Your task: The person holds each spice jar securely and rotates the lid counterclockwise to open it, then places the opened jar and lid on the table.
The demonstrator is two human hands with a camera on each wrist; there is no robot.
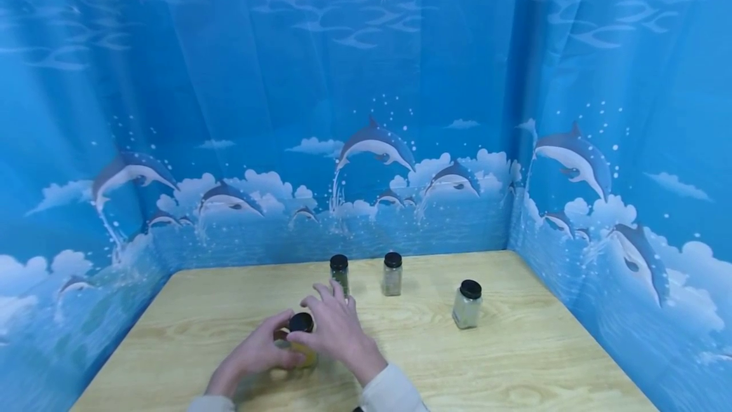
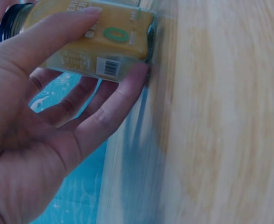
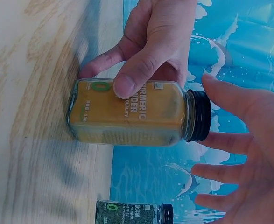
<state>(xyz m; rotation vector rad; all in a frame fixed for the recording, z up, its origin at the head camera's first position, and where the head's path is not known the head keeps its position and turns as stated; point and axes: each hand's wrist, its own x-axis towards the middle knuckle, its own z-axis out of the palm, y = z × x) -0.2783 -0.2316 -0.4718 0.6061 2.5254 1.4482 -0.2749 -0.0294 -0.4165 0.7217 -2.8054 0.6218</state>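
Note:
A square glass jar of turmeric powder with a black screw lid stands on the table. My left hand grips its body, thumb across the label and fingers behind. In the left wrist view, the fingers of that hand reach down beside the jar's base, close to the tabletop. My right hand is spread around the lid, its thumb on one side and forefinger on the other. The other right fingers stay fairly straight, apart from the jar.
Behind the right hand stands a black-lidded jar of chopped parsley. Farther right are a jar with pale contents and another pale jar. A dolphin-print curtain borders the wooden table. A small dark edge shows beside the right sleeve.

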